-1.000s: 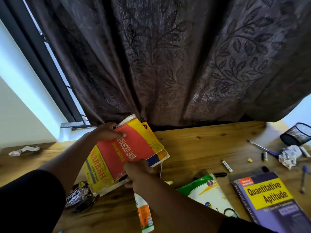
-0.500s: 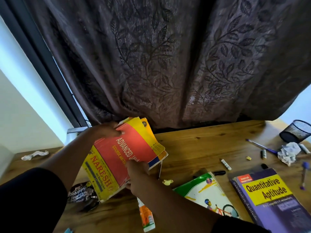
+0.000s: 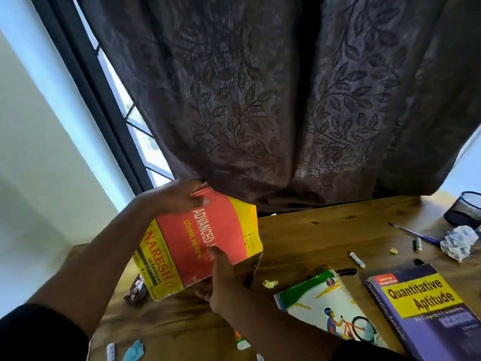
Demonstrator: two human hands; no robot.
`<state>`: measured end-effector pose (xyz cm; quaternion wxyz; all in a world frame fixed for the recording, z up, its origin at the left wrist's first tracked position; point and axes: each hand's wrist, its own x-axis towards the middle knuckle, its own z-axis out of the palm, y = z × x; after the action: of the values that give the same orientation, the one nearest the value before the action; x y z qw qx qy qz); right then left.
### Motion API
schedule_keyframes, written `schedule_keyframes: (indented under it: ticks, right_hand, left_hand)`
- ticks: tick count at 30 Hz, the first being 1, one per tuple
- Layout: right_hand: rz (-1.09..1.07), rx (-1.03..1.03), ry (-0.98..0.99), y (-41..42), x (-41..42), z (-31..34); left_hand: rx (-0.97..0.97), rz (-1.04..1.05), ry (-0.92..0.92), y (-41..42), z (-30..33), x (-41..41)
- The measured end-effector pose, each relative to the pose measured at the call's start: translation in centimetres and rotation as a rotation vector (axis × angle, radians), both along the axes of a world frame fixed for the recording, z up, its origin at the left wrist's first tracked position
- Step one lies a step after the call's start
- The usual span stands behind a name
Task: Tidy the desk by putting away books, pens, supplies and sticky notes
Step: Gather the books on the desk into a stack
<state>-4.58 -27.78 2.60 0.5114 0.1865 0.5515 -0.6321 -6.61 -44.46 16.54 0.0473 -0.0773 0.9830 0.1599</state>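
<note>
A red and yellow "Advanced Java" book [image 3: 205, 238] is held tilted above the left part of the wooden desk [image 3: 307, 235]. My left hand [image 3: 177, 196] grips its far top corner. My right hand [image 3: 221, 285] grips its near bottom edge, thumb on the cover. A green and white book with a cyclist [image 3: 325, 308] lies flat to the right. A purple "Quantitative Aptitude" book [image 3: 426, 311] lies beside it at the right edge. A blue pen [image 3: 413, 233], a black marker [image 3: 346, 271] and a small white tube [image 3: 357, 259] lie loose on the desk.
A dark leaf-patterned curtain [image 3: 286, 100] hangs over the desk's back edge. A black mesh pen holder [image 3: 466, 209] lies at the far right beside crumpled paper [image 3: 459, 242]. A wrapper [image 3: 136, 289], a glue bottle [image 3: 242, 341] and small scraps lie near the front.
Both hands have lifted the Advanced Java book higher off the desk and toward the curtain. The view has tilted upward and the books underneath no longer show.
</note>
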Motion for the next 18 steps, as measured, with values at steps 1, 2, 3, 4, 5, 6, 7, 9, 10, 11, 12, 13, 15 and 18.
schedule_keyframes:
  ticks: [1, 2, 3, 4, 5, 6, 7, 9, 10, 11, 12, 13, 15, 18]
  right_hand:
    - [-0.010, -0.062, 0.000, 0.2, 0.2, -0.2]
    - [0.011, -0.113, -0.002, 0.5, 0.6, 0.0]
    - [0.024, -0.168, -0.008, 0.7, 1.1, -0.1]
    - [0.038, -0.192, -0.007, 0.8, 1.5, -0.2]
    - [0.038, -0.225, -0.028, 0.8, 2.2, -0.1]
    - [0.045, -0.243, -0.039, 0.9, 2.8, -0.1]
    - [0.059, -0.264, -0.050, 1.0, 3.3, -0.1]
    - [0.106, -0.280, -0.058, 1.3, 4.6, 0.2]
    - [0.135, -0.289, -0.063, 1.4, 5.2, 0.1]
    - [0.162, -0.298, -0.066, 1.4, 5.8, 0.0]
    - [0.188, -0.305, -0.065, 1.4, 6.4, -0.1]
    - [0.220, -0.313, -0.065, 1.5, 7.1, 0.1]
    - [0.313, -0.328, -0.062, 1.7, 8.1, 0.2]
    - [0.526, -0.381, -0.088, 2.5, 9.4, -0.2]
  left_hand:
    - [-0.018, -0.009, 0.004, 0.7, 0.6, 0.3]
    - [-0.040, -0.016, 0.009, 1.2, 1.1, 0.6]
    - [-0.058, -0.012, 0.002, 1.7, 1.6, 1.2]
    - [-0.069, -0.008, -0.013, 1.9, 2.0, 1.6]
    - [-0.061, 0.009, -0.028, 1.7, 2.2, 2.1]
    - [-0.049, 0.027, -0.049, 1.5, 2.3, 2.6]
    - [-0.046, 0.041, -0.074, 1.4, 2.6, 3.2]
    - [-0.047, 0.084, -0.125, 0.8, 2.8, 4.1]
    - [-0.058, 0.110, -0.157, 0.5, 2.8, 4.5]
    - [-0.070, 0.128, -0.198, 0.4, 3.0, 4.9]
    - [-0.074, 0.141, -0.235, 0.4, 3.4, 5.4]
    - [-0.069, 0.156, -0.268, 0.5, 3.9, 5.8]
    - [-0.064, 0.169, -0.330, 0.9, 4.9, 6.7]
    - [-0.011, 0.185, -0.390, 1.3, 6.5, 8.2]
